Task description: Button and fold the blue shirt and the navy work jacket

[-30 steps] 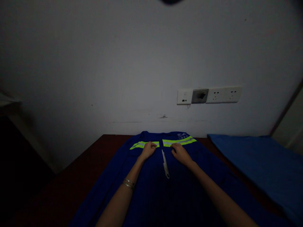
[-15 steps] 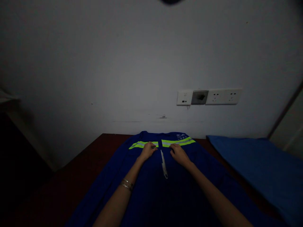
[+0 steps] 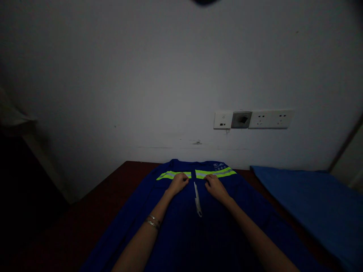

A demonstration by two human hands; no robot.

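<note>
A dark blue jacket (image 3: 187, 230) lies spread out flat, with its collar end towards the wall. Two yellow-green reflective strips with a grey middle cross it, a left strip (image 3: 167, 175) and a right strip (image 3: 224, 173), with a gap between. My left hand (image 3: 178, 183) is closed in a pinch at the left strip's lower edge by the gap. At the right strip's inner end, the curled fingers of my right hand (image 3: 216, 187) pinch the cloth. Between the hands, on the jacket, rests a slim whitish tool (image 3: 197, 202) with a loop at its near end; its exact kind is unclear.
Under the jacket is a dark red table (image 3: 110, 189), its far edge against a grey wall (image 3: 141, 83). Folded blue cloth (image 3: 312, 200) lies on the right. Socket plates (image 3: 269, 119) are on the wall. The light is dim.
The fingers of my left hand have drawn closer together. My right hand's fingers have curled in slightly. The whole view has shifted a little; the whitish tool stays on the jacket.
</note>
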